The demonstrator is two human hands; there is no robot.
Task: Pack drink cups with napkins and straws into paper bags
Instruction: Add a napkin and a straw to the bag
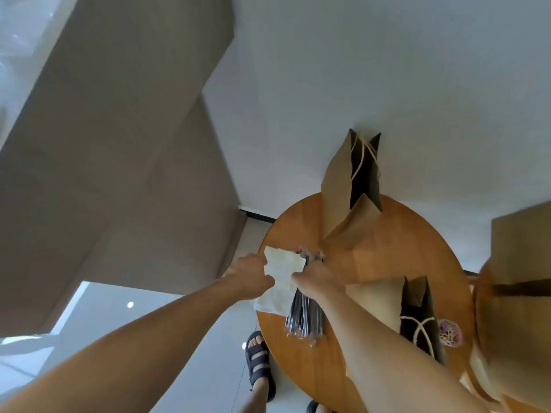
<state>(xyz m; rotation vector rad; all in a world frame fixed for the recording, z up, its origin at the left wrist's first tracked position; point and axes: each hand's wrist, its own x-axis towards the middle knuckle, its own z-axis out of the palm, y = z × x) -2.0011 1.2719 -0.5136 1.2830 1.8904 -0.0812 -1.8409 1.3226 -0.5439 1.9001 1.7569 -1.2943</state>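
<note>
On a round wooden table (387, 257) lies a white napkin (283, 269) at the left edge, beside a bundle of wrapped dark straws (304, 314). My left hand (253, 274) pinches the napkin's left side. My right hand (317, 278) holds its right side, over the straws. A brown paper bag (343, 186) with rope handles stands open at the table's far side. A second open brown bag (417, 311) stands at the near right, partly behind my right forearm. No cup is visible.
A large brown bag or box (521, 293) fills the right edge of the view. A small pile of rubber bands (448, 332) lies by the near bag. A person's sandalled feet (259, 362) stand on the tiled floor below the table's left edge.
</note>
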